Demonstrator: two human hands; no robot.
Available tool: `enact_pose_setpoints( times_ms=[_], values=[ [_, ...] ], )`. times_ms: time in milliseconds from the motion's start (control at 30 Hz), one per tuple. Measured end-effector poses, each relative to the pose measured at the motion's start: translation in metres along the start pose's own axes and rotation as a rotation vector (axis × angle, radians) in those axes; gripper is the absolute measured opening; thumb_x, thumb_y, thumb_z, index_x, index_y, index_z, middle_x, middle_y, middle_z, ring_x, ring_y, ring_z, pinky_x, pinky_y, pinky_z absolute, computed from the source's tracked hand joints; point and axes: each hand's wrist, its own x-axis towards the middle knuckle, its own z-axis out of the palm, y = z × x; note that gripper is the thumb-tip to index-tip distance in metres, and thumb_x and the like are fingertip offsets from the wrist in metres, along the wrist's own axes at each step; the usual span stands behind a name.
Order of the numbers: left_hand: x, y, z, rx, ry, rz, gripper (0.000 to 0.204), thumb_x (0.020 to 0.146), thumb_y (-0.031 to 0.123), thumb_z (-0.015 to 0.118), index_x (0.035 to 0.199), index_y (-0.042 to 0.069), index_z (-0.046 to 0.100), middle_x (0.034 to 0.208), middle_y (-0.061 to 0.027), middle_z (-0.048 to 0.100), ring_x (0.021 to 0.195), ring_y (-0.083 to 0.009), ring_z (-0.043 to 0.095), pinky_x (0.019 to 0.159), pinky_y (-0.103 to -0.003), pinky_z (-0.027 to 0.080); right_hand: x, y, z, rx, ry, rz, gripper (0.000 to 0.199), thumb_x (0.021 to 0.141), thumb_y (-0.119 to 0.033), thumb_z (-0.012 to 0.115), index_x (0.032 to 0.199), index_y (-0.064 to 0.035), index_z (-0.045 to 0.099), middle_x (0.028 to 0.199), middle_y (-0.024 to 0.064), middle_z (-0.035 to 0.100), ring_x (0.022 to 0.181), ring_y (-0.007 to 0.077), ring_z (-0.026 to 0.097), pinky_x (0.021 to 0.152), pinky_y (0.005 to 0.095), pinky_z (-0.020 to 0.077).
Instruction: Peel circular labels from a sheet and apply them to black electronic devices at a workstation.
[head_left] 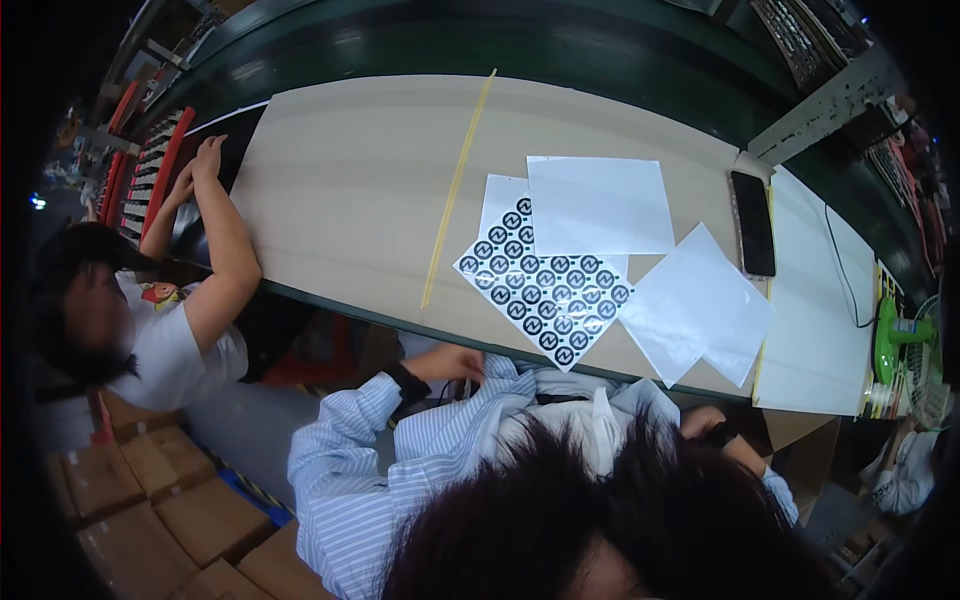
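Note:
My left hand (455,363) is below the table's front edge, beside the striped shirt (510,385). Its fingers are curled in at the cloth; what they hold, if anything, is hidden. Low at the right, my right hand (703,421) rests near my side, its fingers mostly out of sight. On the table in front of me lies a sheet of round black-and-white stickers (545,290), turned cornerwise. A white sheet (600,205) covers its upper part. More glossy white sheets (700,300) overlap at its right. Neither hand touches the sheets.
A dark phone (753,225) lies at the table's right end, beside a white board (815,300). Yellow tape (458,190) crosses the beige tabletop (340,190). Another person (170,320) sits at the left, arms on the table. Cardboard boxes (150,500) stand behind; a green fan (905,335) is at right.

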Motion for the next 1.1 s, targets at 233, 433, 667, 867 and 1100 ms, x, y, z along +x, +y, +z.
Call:
enact_pose_setpoints(
  times_ms=[233,433,667,867,1100],
  values=[
    [0.037,-0.062,0.019,0.739,0.409,0.197,0.041,0.062,0.020,0.072,0.096,0.004,0.058,0.094,-0.0158,0.058,0.089,-0.0297,0.055,0.075,-0.039,0.044,-0.009,0.008,-0.007,0.052,0.022,-0.062,0.025,0.081,-0.012,0.054,0.102,0.0005,0.055,0.097,0.0048,0.060,0.083,0.0131,0.057,0.068,0.0245,0.0474],
    [0.051,-0.066,0.023,0.837,0.463,0.066,0.044,0.062,0.021,0.072,0.099,0.004,0.056,0.097,-0.0160,0.056,0.093,-0.0313,0.052,0.077,-0.040,0.043,-0.048,-0.015,0.019,-0.021,0.104,-0.221,0.029,0.080,-0.013,0.057,0.106,0.0000,0.053,0.097,0.0044,0.060,0.084,0.0130,0.057,0.068,0.0239,0.0474],
    [0.014,0.000,0.012,0.928,0.551,0.187,0.048,0.061,0.022,0.071,0.103,0.005,0.055,0.101,-0.0163,0.054,0.098,-0.0331,0.049,0.080,-0.041,0.041,-0.104,-0.055,0.089,-0.244,0.209,-0.548,0.035,0.078,-0.013,0.060,0.109,-0.0006,0.051,0.097,0.0039,0.059,0.085,0.0128,0.056,0.068,0.0232,0.0473],
    [-0.031,0.099,0.002,0.725,0.181,-0.046,0.053,0.064,0.023,0.069,0.110,0.005,0.050,0.102,-0.0162,0.053,0.096,-0.0338,0.051,0.080,-0.042,0.041,-0.166,-0.102,0.167,-0.506,0.353,-0.727,0.042,0.075,-0.013,0.064,0.112,-0.0009,0.049,0.099,0.0066,0.058,0.089,0.0159,0.055,0.072,0.0257,0.0465],
    [-0.070,0.233,-0.016,0.594,-0.093,0.186,0.042,0.067,0.017,0.068,0.104,0.005,0.053,0.094,-0.0137,0.057,0.085,-0.0305,0.054,0.074,-0.036,0.043,-0.241,-0.119,0.253,-0.786,0.653,-0.852,0.046,0.071,-0.013,0.068,0.112,-0.0037,0.051,0.101,0.0111,0.056,0.095,0.0238,0.054,0.077,0.0331,0.0457]
  ],
)
